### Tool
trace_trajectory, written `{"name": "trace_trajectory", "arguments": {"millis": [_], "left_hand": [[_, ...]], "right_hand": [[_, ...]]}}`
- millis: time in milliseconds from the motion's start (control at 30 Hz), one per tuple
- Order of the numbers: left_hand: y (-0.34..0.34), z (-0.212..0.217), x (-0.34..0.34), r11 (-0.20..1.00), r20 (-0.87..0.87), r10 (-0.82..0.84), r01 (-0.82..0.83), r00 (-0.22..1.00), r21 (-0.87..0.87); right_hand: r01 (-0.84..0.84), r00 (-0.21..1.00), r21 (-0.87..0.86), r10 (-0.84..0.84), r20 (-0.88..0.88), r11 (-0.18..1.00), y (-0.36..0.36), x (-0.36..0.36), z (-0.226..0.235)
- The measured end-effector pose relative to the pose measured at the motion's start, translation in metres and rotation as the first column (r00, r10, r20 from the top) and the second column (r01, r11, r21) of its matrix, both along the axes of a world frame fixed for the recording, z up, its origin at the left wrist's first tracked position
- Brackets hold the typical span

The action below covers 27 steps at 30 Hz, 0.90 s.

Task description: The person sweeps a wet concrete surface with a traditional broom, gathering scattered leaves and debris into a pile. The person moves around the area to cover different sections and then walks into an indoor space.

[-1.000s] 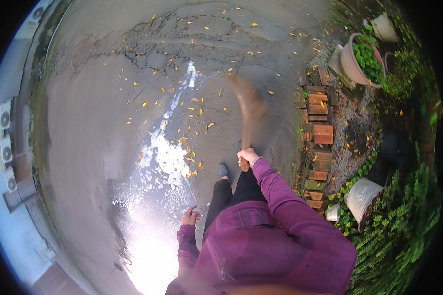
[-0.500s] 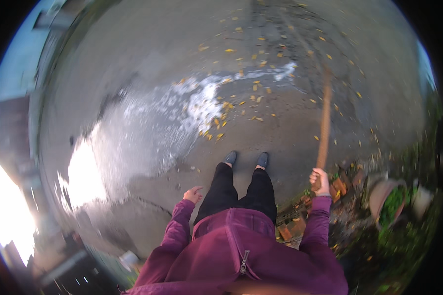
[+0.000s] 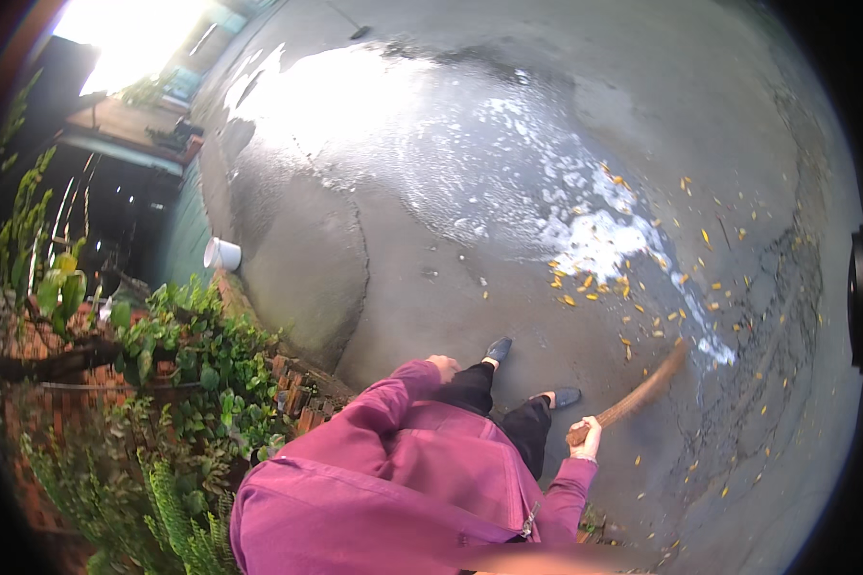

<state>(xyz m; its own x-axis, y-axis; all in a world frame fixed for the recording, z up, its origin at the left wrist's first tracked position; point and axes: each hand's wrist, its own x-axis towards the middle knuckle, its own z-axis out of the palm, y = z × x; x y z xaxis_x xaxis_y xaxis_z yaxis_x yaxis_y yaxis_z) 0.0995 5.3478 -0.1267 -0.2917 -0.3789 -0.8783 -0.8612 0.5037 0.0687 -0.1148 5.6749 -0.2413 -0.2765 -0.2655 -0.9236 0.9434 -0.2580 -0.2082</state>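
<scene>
My right hand (image 3: 586, 437) is closed around the thick brown handle of a broom (image 3: 633, 398). The broom slants forward and right, its far end blurred near the scattered yellow leaves (image 3: 626, 286). White foam (image 3: 599, 241) and a wide sheet of water lie on the concrete beyond it. Beside my left thigh hangs my left hand (image 3: 443, 368), with nothing seen in it and its fingers loosely apart, partly foreshortened. My dark shoes (image 3: 497, 351) are set apart on the concrete.
Leafy plants (image 3: 192, 374) grow along a brick border (image 3: 302, 395) at my left. A white bucket (image 3: 222, 254) stands past them. A long-handled tool (image 3: 359, 32) lies on the far concrete. Cracks (image 3: 777, 355) with leaf litter run along the right.
My body and view have turned left, bringing the plants and bucket nearer. The broom has swung to a rightward slant, still in my right hand. My feet have shifted into a stride.
</scene>
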Motion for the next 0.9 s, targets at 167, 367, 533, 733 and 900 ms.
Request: {"name": "trace_trajectory", "arguments": {"millis": [167,367,533,733,900], "left_hand": [[-0.019,-0.003,-0.036,0.958,-0.365,0.271,-0.285,0.890,0.016],[-0.043,-0.003,-0.089,0.089,0.304,0.813,-0.623,0.497,0.777],[-0.072,-0.012,-0.046,-0.168,0.266,0.957,-0.532,0.113,0.830],[-0.179,-0.071,0.089,-0.502,0.200,0.808,-0.472,-0.554,0.724],[-0.235,-0.126,0.202,-0.418,-0.139,0.836,-0.781,-0.530,0.465]], "right_hand": [[-0.126,0.989,-0.193,0.109,-0.096,0.973,-0.054,0.014,0.078],[-0.434,0.898,-0.160,0.413,-0.152,0.886,-0.166,0.070,0.146],[-0.647,0.745,-0.334,0.661,-0.088,0.685,-0.280,0.119,0.177],[-0.928,0.303,-0.299,0.916,-0.264,0.221,-0.408,0.196,0.152],[-0.918,0.026,0.315,0.830,-0.557,0.240,-0.395,0.166,0.108]]}}
